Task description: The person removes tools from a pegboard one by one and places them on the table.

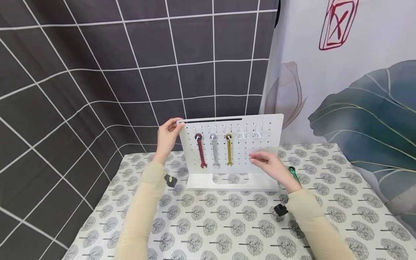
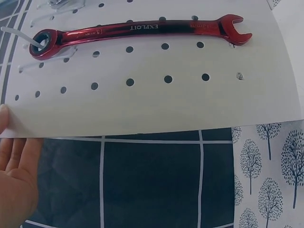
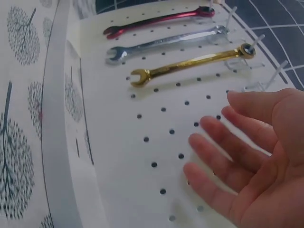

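A white pegboard (image 1: 190,144) stands upright on its base. My left hand (image 1: 167,138) grips its top left corner, thumb in front and fingers behind. Three combination wrenches hang by their ring ends on hooks: a red wrench (image 1: 201,152) nearest that hand, then a silver wrench (image 1: 215,151), then a gold wrench (image 1: 229,151). Holding nothing, my right hand (image 3: 256,156) is in front of the board's right part, its fingers relaxed and spread. Bare clear hooks (image 1: 258,131) sit above it. A green wrench (image 1: 293,172) lies on the table, partly hidden by the right wrist.
The table is covered by a tree-patterned cloth (image 1: 224,227). Behind the board hangs a dark curtain (image 1: 195,79) with white grid lines. A pale curtain (image 1: 302,86) with leaf prints is at the right. Black wrist cameras (image 1: 281,209) stick out from both wrists.
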